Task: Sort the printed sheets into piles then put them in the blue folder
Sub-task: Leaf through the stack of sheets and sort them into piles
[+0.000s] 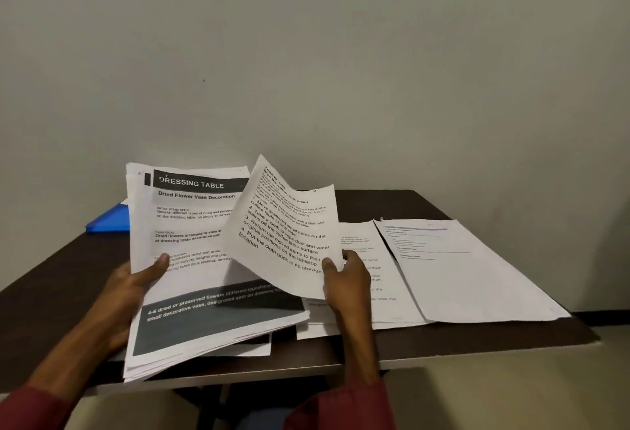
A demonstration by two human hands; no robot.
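Blue folder [109, 220] behind the stack [191, 225]; left hand [126, 296] grips it, right hand [347, 279] pinches one sheet [286, 225].

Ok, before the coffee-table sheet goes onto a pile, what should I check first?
1. Grip: right hand pinches the coffee-table sheet at its lower edge: ok.
2. Rest secured: left hand grips the unsorted stack, Dressing Table sheet on top: ok.
3. Targets: middle pile and right pile lie flat on the table: ok.
4. Which pile matches this sheet: cannot tell, their print is too blurred.
5. Condition of the blue folder: cannot tell, mostly hidden behind the stack.
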